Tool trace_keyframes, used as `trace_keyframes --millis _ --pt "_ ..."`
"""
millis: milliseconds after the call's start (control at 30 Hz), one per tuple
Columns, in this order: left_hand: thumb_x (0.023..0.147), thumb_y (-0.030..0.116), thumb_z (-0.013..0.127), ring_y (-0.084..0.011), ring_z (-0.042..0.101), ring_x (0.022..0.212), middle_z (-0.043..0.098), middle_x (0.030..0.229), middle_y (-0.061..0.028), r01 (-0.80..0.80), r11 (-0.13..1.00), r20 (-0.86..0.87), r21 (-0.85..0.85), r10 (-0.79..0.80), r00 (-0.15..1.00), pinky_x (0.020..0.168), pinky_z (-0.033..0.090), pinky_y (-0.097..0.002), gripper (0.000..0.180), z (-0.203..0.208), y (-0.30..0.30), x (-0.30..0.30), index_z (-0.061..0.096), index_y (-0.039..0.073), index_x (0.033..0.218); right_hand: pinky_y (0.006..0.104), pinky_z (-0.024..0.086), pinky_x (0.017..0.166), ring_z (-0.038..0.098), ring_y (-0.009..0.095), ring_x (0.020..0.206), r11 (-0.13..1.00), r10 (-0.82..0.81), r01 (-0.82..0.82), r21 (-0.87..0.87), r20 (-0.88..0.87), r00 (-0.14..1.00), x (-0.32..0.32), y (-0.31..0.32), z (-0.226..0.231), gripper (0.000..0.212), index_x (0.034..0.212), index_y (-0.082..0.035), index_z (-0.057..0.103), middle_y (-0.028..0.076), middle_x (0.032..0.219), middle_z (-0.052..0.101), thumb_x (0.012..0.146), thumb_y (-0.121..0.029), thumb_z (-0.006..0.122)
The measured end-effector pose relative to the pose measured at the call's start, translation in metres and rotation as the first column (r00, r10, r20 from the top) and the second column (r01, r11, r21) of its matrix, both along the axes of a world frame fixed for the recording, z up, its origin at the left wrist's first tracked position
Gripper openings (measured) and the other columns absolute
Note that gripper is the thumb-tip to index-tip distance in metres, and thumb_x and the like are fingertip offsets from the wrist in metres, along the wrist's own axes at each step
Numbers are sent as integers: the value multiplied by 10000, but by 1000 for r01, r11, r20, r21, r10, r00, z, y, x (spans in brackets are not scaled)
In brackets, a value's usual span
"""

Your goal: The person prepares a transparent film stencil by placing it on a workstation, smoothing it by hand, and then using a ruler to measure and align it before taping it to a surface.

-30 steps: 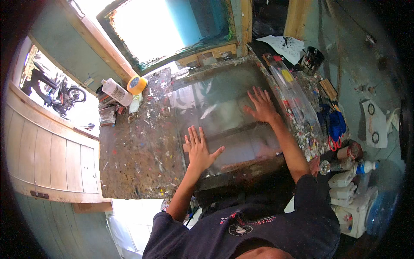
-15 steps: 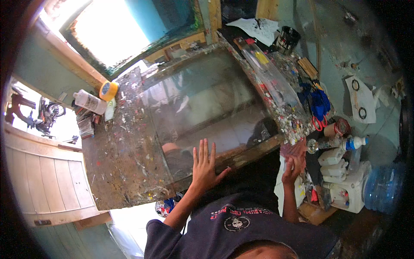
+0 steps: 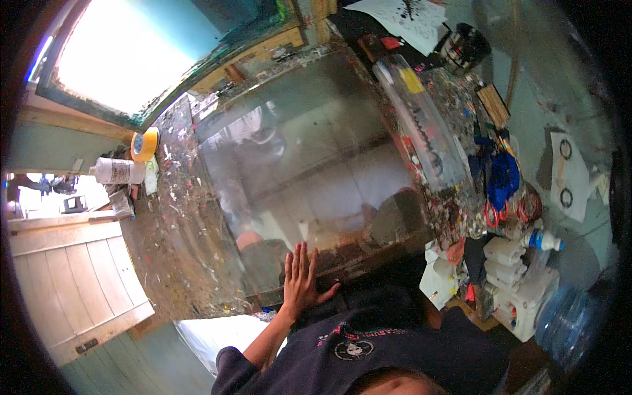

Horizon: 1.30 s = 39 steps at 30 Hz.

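My left hand (image 3: 301, 283) lies flat at the near edge of a glossy dark glass-like panel (image 3: 309, 151), its fingers stretched out and its thumb apart. It holds nothing. The panel is set on a paint-spattered wooden table (image 3: 174, 237) and mirrors blurred shapes. My right hand does not show; only a bit of the right arm appears beside my dark shirt (image 3: 408, 342).
A white bottle (image 3: 120, 171) and a yellow tape roll (image 3: 145, 145) stand at the far left. A framed screen (image 3: 131, 59) leans at the back. Along the right are a clear plastic strip (image 3: 424, 128), a black-stained pot (image 3: 464, 48), scissors (image 3: 495, 214) and white jugs (image 3: 517, 296).
My right hand, earlier closed near a reddish cloth at the right, has dropped out of sight. My left hand has slid slightly nearer to me along the panel's edge. The view has shifted.
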<state>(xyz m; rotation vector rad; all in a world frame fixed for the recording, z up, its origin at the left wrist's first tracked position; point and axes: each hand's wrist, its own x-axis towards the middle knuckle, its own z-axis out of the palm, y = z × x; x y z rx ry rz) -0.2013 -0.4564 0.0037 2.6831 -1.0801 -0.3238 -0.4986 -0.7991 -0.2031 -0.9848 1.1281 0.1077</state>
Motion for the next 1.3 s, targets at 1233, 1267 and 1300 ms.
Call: trace_keyframes --millis 1233,1267,1300 --pt "969 449 578 -365 156 1533 196 1645 -211 -650 749 200 -125 661 723 1231 113 -513 791 2 108 102 255 64 1579 525 179 1221 277 335 1500 -350 728 -430 -832 -530 434 297 31 221 619 1527 -50 381 146 1611 328 1024 -400 467" --pt "958 459 585 -367 145 1534 191 1642 -224 -664 741 180 -101 670 720 1231 103 -515 811 2 109 103 254 51 1576 541 159 1223 272 335 1502 -368 719 -435 -822 -548 427 297 30 217 615 1530 -56 379 143 1611 329 1023 -391 471" --pt "958 459 585 -367 145 1534 191 1642 -224 -664 741 181 -98 669 721 1231 103 -515 811 2 110 103 254 51 1576 541 159 1223 272 335 1502 -365 721 -436 -822 -547 427 297 30 217 615 1530 -56 379 143 1611 329 1023 -391 471"
